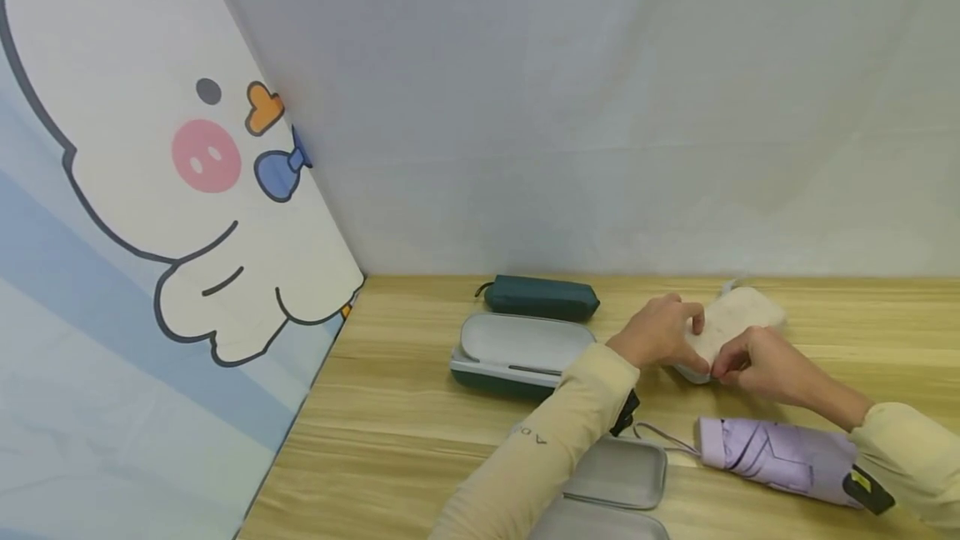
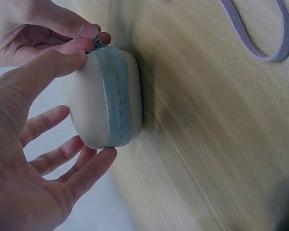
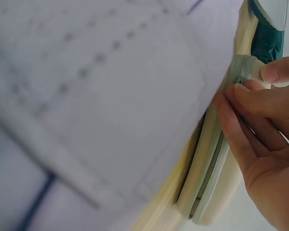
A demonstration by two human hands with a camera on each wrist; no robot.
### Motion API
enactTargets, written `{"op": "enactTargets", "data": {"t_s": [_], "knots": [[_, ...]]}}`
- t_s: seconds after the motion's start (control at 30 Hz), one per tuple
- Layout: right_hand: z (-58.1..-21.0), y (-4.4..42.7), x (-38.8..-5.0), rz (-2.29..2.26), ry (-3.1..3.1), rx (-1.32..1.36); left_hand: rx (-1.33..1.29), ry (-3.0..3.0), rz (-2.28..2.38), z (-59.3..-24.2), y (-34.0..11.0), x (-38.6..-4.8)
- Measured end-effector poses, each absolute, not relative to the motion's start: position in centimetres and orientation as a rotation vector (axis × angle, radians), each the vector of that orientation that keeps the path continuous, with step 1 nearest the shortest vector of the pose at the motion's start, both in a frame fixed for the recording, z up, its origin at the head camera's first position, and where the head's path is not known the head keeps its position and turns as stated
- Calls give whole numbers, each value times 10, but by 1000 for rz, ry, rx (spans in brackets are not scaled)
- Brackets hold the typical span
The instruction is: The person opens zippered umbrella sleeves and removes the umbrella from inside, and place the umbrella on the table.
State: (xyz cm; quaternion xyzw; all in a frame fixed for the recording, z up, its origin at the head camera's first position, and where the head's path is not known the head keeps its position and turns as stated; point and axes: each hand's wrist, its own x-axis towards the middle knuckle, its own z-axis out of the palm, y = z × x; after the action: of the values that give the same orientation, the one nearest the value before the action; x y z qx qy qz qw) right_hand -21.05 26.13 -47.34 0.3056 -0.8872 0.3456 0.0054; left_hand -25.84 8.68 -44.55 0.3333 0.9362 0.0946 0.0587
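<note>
A cream zip case with a pale green zip band lies on the table at the right. My left hand holds its near end, with the thumb by the zip and the other fingers spread around the end. At the corner, my right hand pinches the small zip pull between thumb and fingers. Along the long side, the right wrist view shows a dark gap between the zip edges. The case's contents are hidden.
A lilac folded umbrella with a strap lies below the right hand; blurred, it fills much of the right wrist view. Left of the hands are a green box with grey lid, a dark green pouch-like item and grey trays.
</note>
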Motion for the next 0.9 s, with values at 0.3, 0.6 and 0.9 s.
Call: {"op": "enactTargets", "data": {"t_s": [0.3,0.6,0.9], "knots": [[-475,271,-211,1030,-2757,897,959,2870,258,-448,93,-256],[-476,285,-211,1087,-2845,868,865,2935,248,-451,103,-251],[-480,292,-211,1086,-2888,833,726,2939,199,-450,114,-249]]}}
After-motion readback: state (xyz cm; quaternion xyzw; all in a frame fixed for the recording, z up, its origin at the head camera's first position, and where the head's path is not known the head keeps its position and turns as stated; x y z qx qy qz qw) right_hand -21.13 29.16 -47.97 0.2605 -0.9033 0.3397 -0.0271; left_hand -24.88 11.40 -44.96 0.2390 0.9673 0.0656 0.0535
